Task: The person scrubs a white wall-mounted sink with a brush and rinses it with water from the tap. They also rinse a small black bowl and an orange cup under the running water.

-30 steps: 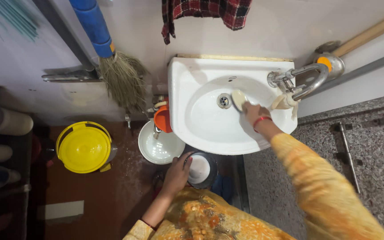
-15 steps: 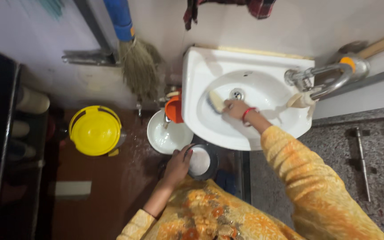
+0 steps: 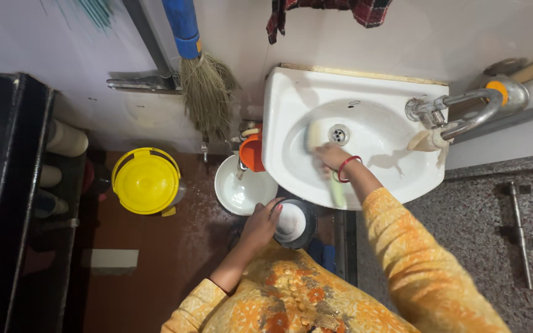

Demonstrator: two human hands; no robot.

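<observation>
Leftward now, right hand (image 3: 330, 155) scrubs sink (image 3: 291, 111).

Pale scrub brush (image 3: 316, 134) (bristles down) inside white sink (image 3: 291, 98).

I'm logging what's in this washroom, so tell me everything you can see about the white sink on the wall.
The white sink is a small glossy basin, ceramic by its look, fixed against the pale wall with an oval bowl and a metal drain near the middle. A curved metal tap arches over its right side, with a pale cloth or wrap at the spout. The right hand presses a pale scrubbing brush against the bowl left of the drain. An orange container sits against its left edge.
</observation>
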